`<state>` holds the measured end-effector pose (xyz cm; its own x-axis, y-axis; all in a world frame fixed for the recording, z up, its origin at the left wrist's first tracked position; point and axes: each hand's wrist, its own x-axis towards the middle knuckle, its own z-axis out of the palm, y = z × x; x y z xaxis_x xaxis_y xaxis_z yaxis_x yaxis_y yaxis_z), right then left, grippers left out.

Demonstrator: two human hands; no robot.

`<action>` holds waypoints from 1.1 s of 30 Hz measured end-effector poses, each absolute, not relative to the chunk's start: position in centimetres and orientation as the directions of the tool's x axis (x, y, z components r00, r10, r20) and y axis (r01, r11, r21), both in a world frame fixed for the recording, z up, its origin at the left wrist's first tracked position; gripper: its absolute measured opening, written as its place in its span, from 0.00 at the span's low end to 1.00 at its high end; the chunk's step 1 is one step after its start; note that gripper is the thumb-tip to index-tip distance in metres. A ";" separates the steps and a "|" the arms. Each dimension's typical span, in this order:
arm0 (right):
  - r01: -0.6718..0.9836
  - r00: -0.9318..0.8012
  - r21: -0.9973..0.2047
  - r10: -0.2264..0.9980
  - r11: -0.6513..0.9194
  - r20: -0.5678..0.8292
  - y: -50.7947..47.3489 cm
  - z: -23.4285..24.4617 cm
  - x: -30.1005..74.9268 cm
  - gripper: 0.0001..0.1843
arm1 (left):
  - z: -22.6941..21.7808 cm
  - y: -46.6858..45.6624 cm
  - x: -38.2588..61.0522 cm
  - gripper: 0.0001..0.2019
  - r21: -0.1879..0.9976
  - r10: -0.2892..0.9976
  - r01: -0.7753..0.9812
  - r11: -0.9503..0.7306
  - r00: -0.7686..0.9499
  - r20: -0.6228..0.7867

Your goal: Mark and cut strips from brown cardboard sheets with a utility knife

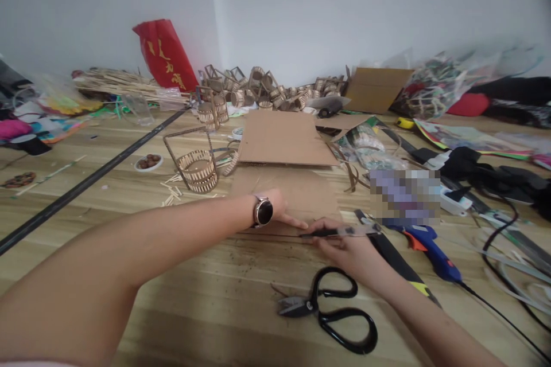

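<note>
My left hand [278,206], with a watch [263,211] on its wrist, lies over a sheet of cardboard [318,198]. Its index finger is stretched out along the near edge. From the right, my right hand [340,243] is closed around a slim black-and-grey pen-like tool [325,233], whose kind I cannot make out. The tool's dark tip meets the near edge of the cardboard, close to my left fingertip. Black-handled scissors [316,305] lie on the floor just below my hands, blades pointing left.
Another cardboard piece [282,137] lies behind. At left stand a small handled basket [198,169] and a bowl of brown balls [148,162]. A blue glue gun [434,252] with its cord lies right. Several small baskets [275,92] are heaped by the wall.
</note>
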<state>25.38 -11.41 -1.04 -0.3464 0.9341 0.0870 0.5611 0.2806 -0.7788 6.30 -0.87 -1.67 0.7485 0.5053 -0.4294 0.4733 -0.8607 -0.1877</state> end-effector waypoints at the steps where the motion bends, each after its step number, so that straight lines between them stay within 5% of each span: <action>1: 0.551 -0.363 -0.786 0.929 0.280 0.077 -11.3 -1.3 24.9 0.10 | -1.6 -0.9 6.3 0.38 -0.189 0.507 0.475 -0.860 0.746 -0.432; 12: 0.646 -0.376 -0.694 0.924 0.317 0.072 -11.1 -1.8 26.4 0.11 | -1.2 -1.1 6.4 0.39 -0.166 0.497 0.477 -0.863 0.746 -0.443; 23: 0.826 -0.110 -0.536 0.982 0.175 0.152 -12.2 0.2 35.7 0.12 | -1.0 -1.1 6.0 0.45 -0.168 0.497 0.471 -0.866 0.770 -0.401; 27: 0.795 -0.259 -0.515 0.947 0.321 0.190 -12.0 0.1 33.2 0.13 | -0.5 -1.4 6.4 0.41 -0.124 0.538 0.535 -0.835 0.749 -0.386; 33: 0.778 -0.507 -0.396 0.859 0.488 0.064 -11.3 -1.1 27.7 0.22 | 1.0 -2.5 6.0 0.38 -0.119 0.532 0.529 -0.840 0.762 -0.369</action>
